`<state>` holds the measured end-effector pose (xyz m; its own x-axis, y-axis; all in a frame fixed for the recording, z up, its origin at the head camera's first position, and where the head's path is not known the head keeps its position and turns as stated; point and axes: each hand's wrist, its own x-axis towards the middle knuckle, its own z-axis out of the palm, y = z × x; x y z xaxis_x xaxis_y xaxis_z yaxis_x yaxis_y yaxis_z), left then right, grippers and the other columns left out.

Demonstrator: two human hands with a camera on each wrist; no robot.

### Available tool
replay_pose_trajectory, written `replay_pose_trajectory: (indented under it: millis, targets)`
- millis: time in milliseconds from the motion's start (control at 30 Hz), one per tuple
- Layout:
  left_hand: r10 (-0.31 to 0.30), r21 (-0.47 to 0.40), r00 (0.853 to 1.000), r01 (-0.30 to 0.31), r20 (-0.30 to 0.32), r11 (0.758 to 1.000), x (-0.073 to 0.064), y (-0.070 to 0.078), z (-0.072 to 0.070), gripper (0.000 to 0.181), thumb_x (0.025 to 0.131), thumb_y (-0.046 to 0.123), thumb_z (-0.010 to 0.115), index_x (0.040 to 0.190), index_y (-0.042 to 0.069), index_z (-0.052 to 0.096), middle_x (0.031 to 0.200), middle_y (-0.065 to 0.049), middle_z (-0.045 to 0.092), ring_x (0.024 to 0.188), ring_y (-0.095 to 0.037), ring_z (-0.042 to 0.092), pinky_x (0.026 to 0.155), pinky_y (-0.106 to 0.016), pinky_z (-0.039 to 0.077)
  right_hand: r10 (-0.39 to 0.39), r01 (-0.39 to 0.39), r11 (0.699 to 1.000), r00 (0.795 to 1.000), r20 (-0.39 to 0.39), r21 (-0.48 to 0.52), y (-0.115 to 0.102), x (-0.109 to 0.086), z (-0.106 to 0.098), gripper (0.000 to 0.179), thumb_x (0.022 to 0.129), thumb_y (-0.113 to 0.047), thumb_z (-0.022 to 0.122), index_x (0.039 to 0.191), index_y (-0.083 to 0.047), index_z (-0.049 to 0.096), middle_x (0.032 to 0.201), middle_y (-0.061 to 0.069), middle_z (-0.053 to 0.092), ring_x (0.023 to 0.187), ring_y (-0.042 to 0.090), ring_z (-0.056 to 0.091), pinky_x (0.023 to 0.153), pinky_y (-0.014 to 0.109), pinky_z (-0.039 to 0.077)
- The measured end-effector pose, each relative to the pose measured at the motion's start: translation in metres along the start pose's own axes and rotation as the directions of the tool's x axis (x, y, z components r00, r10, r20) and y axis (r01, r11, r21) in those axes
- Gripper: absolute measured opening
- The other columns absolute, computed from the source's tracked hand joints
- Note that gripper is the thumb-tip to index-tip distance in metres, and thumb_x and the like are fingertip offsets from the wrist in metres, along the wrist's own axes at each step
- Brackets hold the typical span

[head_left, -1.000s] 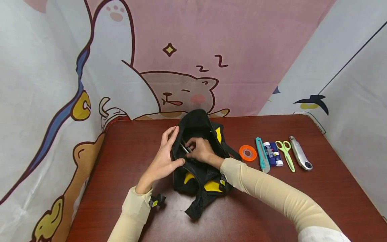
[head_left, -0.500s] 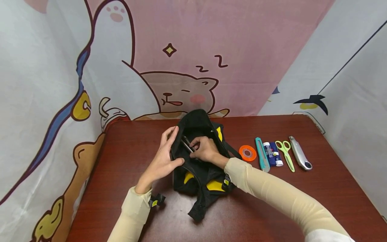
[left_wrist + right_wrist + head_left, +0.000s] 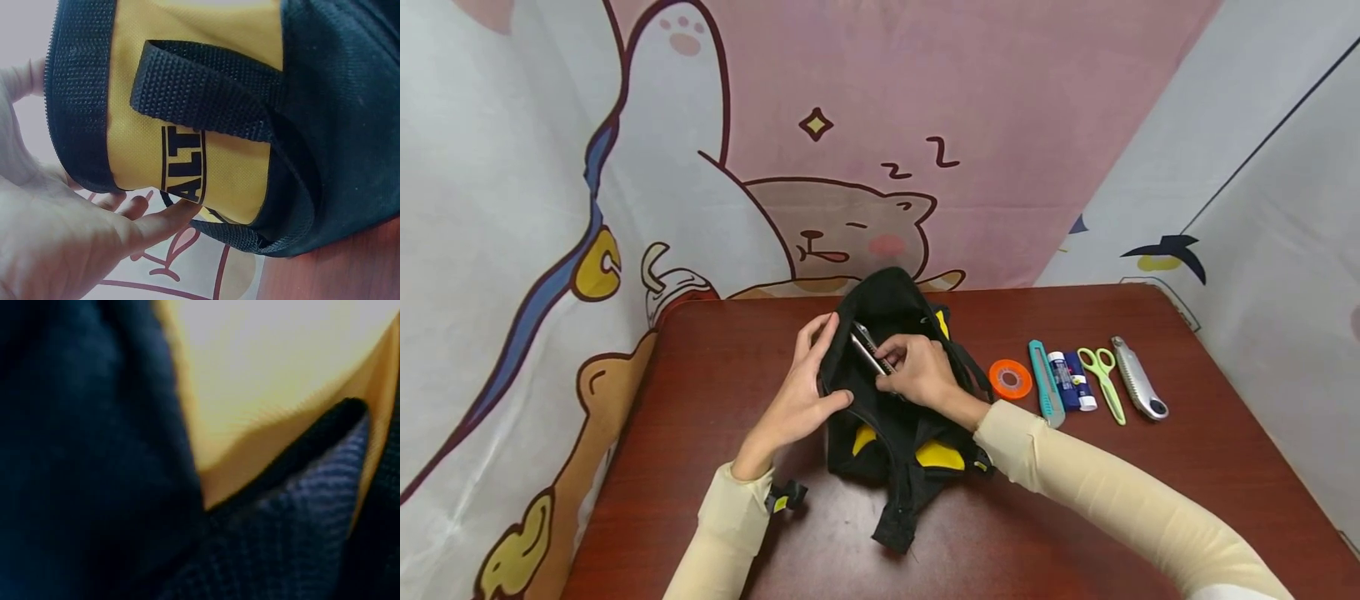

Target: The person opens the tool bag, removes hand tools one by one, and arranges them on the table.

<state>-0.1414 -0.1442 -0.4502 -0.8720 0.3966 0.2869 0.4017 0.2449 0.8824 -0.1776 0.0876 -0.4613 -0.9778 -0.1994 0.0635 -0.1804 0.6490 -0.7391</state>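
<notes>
A black and yellow tool bag (image 3: 887, 287) stands on the table with its mouth open. My left hand (image 3: 793, 400) grips the left side of the bag's rim; in the left wrist view its fingers lie against the yellow end panel (image 3: 237, 165) by a black webbing loop (image 3: 187, 87). Inside the mouth, my right hand (image 3: 921, 375) pinches a slim silver tool (image 3: 867, 348) with a dark ridged strip; its lower end is hidden by the fingers and its exact kind is unclear. Only blurred bag fabric (image 3: 262, 387) shows in the right wrist view.
Right of the bag, in a row on the brown table (image 3: 722, 358), lie an orange tape roll (image 3: 1011, 379), a teal utility knife (image 3: 1047, 383), two glue sticks (image 3: 1071, 381), green scissors (image 3: 1103, 379) and a grey utility knife (image 3: 1138, 379). A strap (image 3: 895, 525) hangs toward the front.
My right hand has shifted slightly right within the bag's mouth, and more of the silver tool has come into sight. The left hand keeps its hold on the rim.
</notes>
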Motion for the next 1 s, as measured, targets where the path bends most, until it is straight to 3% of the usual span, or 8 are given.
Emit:
replay_pose_trajectory:
  millis: [267,367,433,733,1000]
  targets:
    - [-0.023,-0.018,1.000,0.023,-0.002,1.000,-0.001,0.001,0.000,0.108,0.083,0.010,0.070,0.178,0.006,0.019,0.179,-0.017,0.013,0.158,-0.042,0.024,0.123,-0.070,0.027,-0.105,0.109,0.993,0.991,-0.077,0.042,0.006,-0.009,-0.011,0.027,0.081,-0.017,0.094,0.106,-0.020,0.084,0.090,-0.005,0.076,0.079,0.013,0.068,0.072,0.034,0.056]
    - [-0.028,-0.018,1.000,0.028,-0.001,0.999,0.000,0.001,0.000,0.108,0.083,0.011,0.070,0.178,0.006,0.019,0.179,-0.017,0.013,0.158,-0.043,0.025,0.123,-0.070,0.027,-0.108,0.115,0.992,0.988,-0.106,0.056,0.001,-0.015,-0.019,0.028,0.081,-0.017,0.093,0.107,-0.021,0.084,0.090,-0.007,0.076,0.081,0.012,0.068,0.073,0.032,0.056]
    - [-0.029,-0.016,1.000,0.029,0.000,0.999,0.000,0.001,0.000,0.108,0.083,0.011,0.070,0.178,0.007,0.019,0.178,-0.017,0.014,0.157,-0.043,0.025,0.123,-0.071,0.027,-0.090,0.097,0.993,0.990,-0.108,0.060,-0.014,-0.023,-0.030,0.029,0.082,-0.012,0.092,0.110,-0.015,0.085,0.092,-0.002,0.077,0.082,0.016,0.069,0.074,0.033,0.056]
    - [-0.025,0.005,1.000,0.025,0.011,1.000,-0.002,0.002,0.001,0.107,0.084,0.011,0.068,0.178,0.006,0.017,0.179,-0.018,0.012,0.158,-0.044,0.023,0.123,-0.074,0.025,-0.071,0.112,0.975,0.975,-0.212,0.190,-0.019,-0.036,-0.062,0.030,0.084,-0.011,0.090,0.113,-0.014,0.085,0.098,0.006,0.077,0.085,0.020,0.069,0.072,0.023,0.056]
    - [-0.010,-0.012,1.000,0.011,0.020,1.000,-0.001,0.000,0.001,0.107,0.084,0.012,0.067,0.178,0.005,0.016,0.179,-0.018,0.011,0.159,-0.043,0.020,0.122,-0.072,0.024,-0.054,0.169,0.938,0.934,-0.353,0.302,-0.014,-0.040,-0.093,0.032,0.083,-0.003,0.089,0.114,-0.003,0.084,0.096,0.017,0.075,0.080,0.012,0.066,0.072,0.017,0.056]
